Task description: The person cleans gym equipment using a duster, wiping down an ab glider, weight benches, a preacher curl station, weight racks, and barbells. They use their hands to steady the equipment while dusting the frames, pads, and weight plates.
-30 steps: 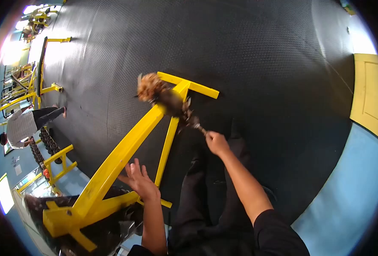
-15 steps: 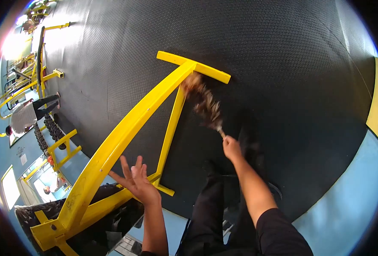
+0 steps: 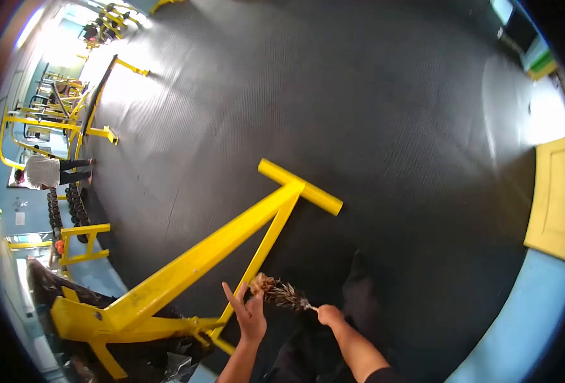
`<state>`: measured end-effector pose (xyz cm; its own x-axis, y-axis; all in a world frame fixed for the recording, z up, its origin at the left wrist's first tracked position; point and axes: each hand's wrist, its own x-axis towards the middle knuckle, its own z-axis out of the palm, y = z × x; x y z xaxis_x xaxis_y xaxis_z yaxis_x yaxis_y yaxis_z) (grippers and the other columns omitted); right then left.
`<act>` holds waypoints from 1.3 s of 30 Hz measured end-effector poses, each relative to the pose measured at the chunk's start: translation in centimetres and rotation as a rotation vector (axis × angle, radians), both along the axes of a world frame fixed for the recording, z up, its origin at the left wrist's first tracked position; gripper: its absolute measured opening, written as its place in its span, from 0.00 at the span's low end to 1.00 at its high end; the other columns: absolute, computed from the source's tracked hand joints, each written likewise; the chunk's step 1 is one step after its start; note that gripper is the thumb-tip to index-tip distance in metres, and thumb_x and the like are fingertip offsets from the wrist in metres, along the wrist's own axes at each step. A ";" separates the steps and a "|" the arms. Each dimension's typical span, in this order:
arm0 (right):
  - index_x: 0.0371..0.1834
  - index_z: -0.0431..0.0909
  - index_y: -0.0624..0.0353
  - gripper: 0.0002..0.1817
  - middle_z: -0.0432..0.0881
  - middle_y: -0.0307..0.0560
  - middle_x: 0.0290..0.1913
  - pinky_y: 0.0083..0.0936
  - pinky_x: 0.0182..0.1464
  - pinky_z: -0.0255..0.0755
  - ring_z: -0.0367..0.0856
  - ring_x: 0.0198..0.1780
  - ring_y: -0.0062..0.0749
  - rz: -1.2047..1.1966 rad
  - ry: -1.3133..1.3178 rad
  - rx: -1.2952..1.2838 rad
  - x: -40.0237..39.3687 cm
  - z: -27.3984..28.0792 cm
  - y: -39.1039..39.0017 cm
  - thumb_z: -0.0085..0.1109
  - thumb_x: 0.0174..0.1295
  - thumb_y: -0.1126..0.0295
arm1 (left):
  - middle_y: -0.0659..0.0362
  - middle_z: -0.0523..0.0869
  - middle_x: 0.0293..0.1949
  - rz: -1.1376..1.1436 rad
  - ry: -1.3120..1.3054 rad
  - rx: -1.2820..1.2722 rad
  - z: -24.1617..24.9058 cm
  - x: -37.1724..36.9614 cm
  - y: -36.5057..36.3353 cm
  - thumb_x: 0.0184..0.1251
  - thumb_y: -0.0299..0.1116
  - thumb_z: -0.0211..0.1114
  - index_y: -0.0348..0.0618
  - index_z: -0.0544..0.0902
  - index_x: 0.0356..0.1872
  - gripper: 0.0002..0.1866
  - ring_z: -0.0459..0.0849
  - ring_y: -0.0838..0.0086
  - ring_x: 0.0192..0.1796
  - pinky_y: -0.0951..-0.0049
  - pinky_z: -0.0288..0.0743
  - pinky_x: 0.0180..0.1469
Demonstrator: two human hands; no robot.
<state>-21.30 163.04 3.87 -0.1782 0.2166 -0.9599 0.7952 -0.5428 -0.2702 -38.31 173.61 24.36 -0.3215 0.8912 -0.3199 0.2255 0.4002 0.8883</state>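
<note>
My right hand (image 3: 331, 315) is closed around the thin handle of a brown feather duster (image 3: 285, 295), at the lower middle of the view. The duster points left, and its tip reaches the fingers of my left hand (image 3: 252, 319). Whether they touch is unclear. My left hand has its fingers spread and holds nothing. Just left of it stands a yellow metal frame (image 3: 212, 248) with a long sloping beam, a thinner brace and a crossbar foot on the floor.
Black textured flooring (image 3: 359, 115) spreads around the frame. Far left, a person (image 3: 43, 172) stands near dumbbell racks (image 3: 75, 207) and other yellow gym equipment (image 3: 84, 246). A yellow panel (image 3: 553, 198) is at the right edge.
The view has shifted, and the frame's foot appears lower. The duster has moved from beside the foot of the frame back toward my left hand. My left hand stays spread.
</note>
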 end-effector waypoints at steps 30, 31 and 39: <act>0.36 0.85 0.58 0.19 0.85 0.62 0.40 0.52 0.43 0.76 0.82 0.41 0.63 0.046 -0.383 0.838 30.7 26.3 56.7 0.54 0.64 0.53 | 0.45 0.85 0.52 0.235 -0.003 -0.603 -9.0 -2.6 46.1 0.56 0.36 0.68 0.36 0.68 0.66 0.36 0.83 0.60 0.59 0.66 0.73 0.62; 0.35 0.85 0.58 0.19 0.85 0.62 0.40 0.52 0.44 0.76 0.82 0.42 0.64 0.047 -0.388 0.794 31.4 25.8 60.7 0.53 0.64 0.54 | 0.46 0.86 0.52 0.247 0.065 -0.537 -7.9 -3.8 49.4 0.57 0.37 0.67 0.37 0.66 0.68 0.36 0.83 0.60 0.58 0.66 0.73 0.62; 0.45 0.86 0.56 0.17 0.86 0.56 0.46 0.43 0.52 0.75 0.84 0.49 0.53 0.060 -0.506 0.410 28.4 26.1 90.2 0.56 0.60 0.59 | 0.55 0.85 0.39 0.188 -0.067 -0.226 7.9 -13.1 77.1 0.61 0.34 0.65 0.44 0.69 0.68 0.32 0.85 0.69 0.41 0.69 0.78 0.47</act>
<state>7.09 253.26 29.97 0.2508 0.5869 -0.7698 0.9044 -0.4257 -0.0299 -51.37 250.66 32.29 -0.4457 0.7219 -0.5294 0.0723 0.6184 0.7825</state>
